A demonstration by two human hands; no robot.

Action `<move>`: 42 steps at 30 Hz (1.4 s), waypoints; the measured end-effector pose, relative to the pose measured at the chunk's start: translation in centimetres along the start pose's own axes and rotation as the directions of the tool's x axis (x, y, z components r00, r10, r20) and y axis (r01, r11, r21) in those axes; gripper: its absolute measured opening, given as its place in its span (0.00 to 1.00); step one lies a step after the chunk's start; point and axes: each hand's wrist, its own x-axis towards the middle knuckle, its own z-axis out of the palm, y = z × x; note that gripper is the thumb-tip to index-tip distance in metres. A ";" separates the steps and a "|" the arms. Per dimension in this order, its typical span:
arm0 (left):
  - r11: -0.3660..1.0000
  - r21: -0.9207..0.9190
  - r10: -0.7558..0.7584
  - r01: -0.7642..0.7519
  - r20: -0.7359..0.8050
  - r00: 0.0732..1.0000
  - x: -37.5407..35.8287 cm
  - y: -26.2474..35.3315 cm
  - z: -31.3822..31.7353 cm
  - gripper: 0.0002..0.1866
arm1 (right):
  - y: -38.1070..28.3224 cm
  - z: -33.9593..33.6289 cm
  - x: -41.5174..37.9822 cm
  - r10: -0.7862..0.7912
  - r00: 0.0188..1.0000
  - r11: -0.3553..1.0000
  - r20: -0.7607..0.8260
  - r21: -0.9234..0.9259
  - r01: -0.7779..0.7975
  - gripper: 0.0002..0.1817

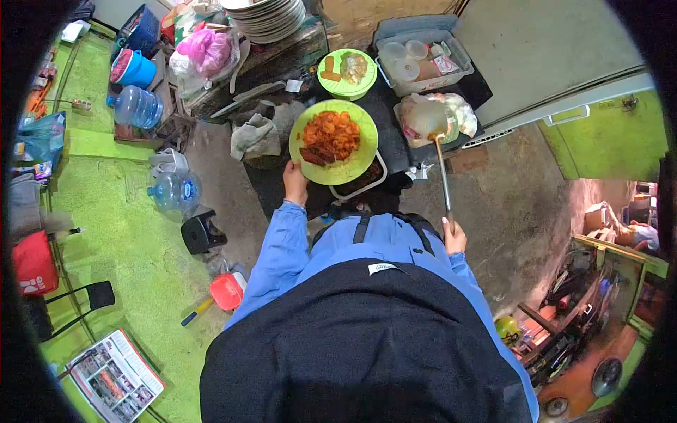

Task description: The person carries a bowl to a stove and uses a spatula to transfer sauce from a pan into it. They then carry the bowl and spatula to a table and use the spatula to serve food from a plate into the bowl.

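My left hand (295,185) grips the lower left rim of a yellow-green plate (303,123), which carries orange-red food (331,134) with darker pieces at its lower left. In my right hand (454,236) is the long metal handle of a ladle (443,176). The ladle's far end lies over a bag-lined container (458,116) to the right of the plate. Partly under the plate is a white-rimmed tray (363,189) with dark contents. Just beyond the plate stands a round green-lidded container (347,88) with brown pieces and a small bag on top.
An open plastic box (455,77) with tubs stands at the back right. Stacked plates (268,21) and a pink bag (204,51) are at the back left. Water bottles (176,190) are left; a pale cabinet (550,56) is right.
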 end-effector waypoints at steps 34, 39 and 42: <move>0.497 0.791 -0.731 0.357 0.603 -0.318 -38.8 -8.2 38.8 0.29 | 12.4 -15.7 -16.8 0.767 0.525 -0.044 -0.369 0.786 0.617 0.21; 0.359 0.817 -0.671 0.451 0.562 -0.483 -50.1 -13.4 43.2 0.32 | 17.9 -22.6 -19.9 0.816 0.388 0.048 -0.428 0.720 0.693 0.17; 0.398 0.828 -0.683 0.395 0.554 -0.475 -55.2 -15.5 45.0 0.33 | 20.1 -26.4 -22.6 0.879 0.157 0.271 -0.451 0.742 0.613 0.13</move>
